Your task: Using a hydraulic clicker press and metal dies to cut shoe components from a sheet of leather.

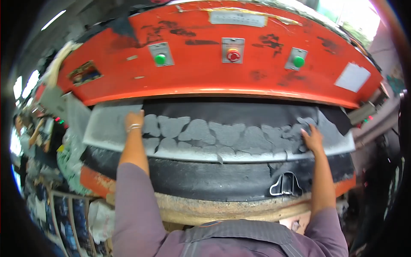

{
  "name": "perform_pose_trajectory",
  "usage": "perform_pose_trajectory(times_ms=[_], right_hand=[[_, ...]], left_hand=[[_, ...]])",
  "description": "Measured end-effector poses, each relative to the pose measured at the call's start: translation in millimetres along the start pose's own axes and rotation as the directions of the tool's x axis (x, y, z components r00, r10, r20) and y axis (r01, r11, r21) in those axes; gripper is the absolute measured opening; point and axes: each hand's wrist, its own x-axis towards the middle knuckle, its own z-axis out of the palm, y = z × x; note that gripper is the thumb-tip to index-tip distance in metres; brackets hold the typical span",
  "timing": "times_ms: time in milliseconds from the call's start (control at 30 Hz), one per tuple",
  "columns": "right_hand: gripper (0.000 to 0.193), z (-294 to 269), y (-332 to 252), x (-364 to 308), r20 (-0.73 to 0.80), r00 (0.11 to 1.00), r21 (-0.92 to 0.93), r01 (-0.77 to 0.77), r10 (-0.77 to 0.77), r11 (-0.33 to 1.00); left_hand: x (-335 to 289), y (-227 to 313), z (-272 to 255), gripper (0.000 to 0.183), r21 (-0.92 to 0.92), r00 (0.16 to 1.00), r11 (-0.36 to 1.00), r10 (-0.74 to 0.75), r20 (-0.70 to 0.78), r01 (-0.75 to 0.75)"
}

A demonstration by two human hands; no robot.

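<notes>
A black sheet (235,110) lies on a pale board (109,124) beneath the orange press. Along its near side sit several grey rounded cut pieces (197,131), close together, with thin dark gaps between them. My left hand (135,120) is at the sheet's left edge, its fingers closed there on the edge. At the right end of the row, my right hand (313,138) has thumb and fingers apart, touching torn-looking grey pieces (295,132). A bent metal cutting die (286,184), bell-shaped, rests on the black front ledge (214,177) near my right forearm.
The orange press head (192,77) spans the far side, low over the sheet. It carries two green buttons (160,59) and a red one (233,55). A worn wooden edge (231,207) runs before me. Clear plastic (76,124) hangs at left.
</notes>
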Motion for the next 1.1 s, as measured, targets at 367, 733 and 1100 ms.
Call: perform_pose_trajectory(times_ms=[367, 733, 1100], right_hand=[[0.029, 57, -82, -8, -0.328, 0.935, -0.207, -0.209, 0.134, 0.956], [0.019, 49, -69, -80, -0.228, 0.966, -0.042, -0.133, 0.120, 0.990], [0.034, -8, -22, -55, -0.060, 0.968, 0.488, -0.186, 0.245, 0.853]], left_hand=[[66, -24, 6, 0.051, 0.117, 0.895, 0.888, 0.442, 0.054, -0.445], [23, -89, -10, 0.051, 0.076, 0.866, 0.864, 0.499, 0.002, -0.498], [3, -88, -52, 0.066, 0.106, 0.909, 0.904, 0.404, 0.107, -0.414]])
